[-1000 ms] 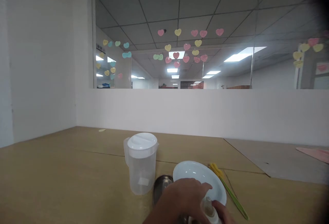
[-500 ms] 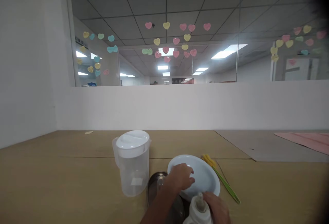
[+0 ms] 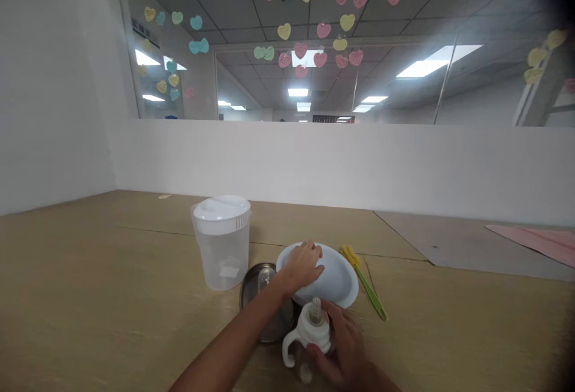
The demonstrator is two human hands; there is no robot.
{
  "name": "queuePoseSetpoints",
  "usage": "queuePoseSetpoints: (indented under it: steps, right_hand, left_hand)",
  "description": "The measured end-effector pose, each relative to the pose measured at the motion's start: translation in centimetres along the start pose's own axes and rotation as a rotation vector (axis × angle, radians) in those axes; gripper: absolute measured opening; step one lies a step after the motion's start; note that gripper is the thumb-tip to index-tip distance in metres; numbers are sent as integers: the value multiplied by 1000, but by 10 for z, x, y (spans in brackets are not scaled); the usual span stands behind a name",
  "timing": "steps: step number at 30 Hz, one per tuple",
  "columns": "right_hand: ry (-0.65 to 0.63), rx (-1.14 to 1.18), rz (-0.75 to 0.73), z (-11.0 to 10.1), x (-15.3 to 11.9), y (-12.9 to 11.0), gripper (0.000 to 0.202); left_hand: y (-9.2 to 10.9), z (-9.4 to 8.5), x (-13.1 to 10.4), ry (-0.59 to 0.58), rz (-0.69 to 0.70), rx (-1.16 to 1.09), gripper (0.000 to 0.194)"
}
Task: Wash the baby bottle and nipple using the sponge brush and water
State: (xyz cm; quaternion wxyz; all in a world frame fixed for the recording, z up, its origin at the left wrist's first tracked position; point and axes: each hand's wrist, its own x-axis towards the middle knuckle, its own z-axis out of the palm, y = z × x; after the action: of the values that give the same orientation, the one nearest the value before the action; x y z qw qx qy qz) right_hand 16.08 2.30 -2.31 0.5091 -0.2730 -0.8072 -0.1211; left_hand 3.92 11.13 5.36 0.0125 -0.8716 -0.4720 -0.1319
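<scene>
My right hand (image 3: 345, 341) is wrapped round a baby bottle (image 3: 314, 329) with a white collar, a clear teat on top and a white curved handle on its left. My left hand (image 3: 303, 265) hovers over the left part of a white oval basin (image 3: 339, 278), thumb apart from the curled fingers, and I see nothing in it. Under my left forearm lies a round metal tray (image 3: 248, 296), partly hidden, with a small clear dome-shaped piece (image 3: 265, 279) on it.
A clear plastic pitcher (image 3: 224, 254) with a white lid stands left of the tray. Right of the basin lies a bottle brush (image 3: 371, 293) with a green handle and yellow head. Farther right are a grey sheet (image 3: 449, 239) and a pink cloth (image 3: 539, 242). A white wall closes off the back.
The view has tipped downward, so the table things sit higher and more of the bottle and both arms shows. My left hand stays over the basin; my right still holds the bottle.
</scene>
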Motion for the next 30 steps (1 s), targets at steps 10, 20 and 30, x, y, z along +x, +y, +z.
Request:
queuePoseSetpoints:
  steps: [10,20,30]
  right_hand:
    - [16,-2,83,2,-3,-5,48]
    - [12,-43,5,-2,5,-6,43]
    - [-55,-1,15,-1,1,0,48]
  left_hand:
    - [3,24,11,-234,201,-15,38]
    - [-14,-5,2,-250,-109,186,35]
    - [4,-32,-12,-698,37,-97,32]
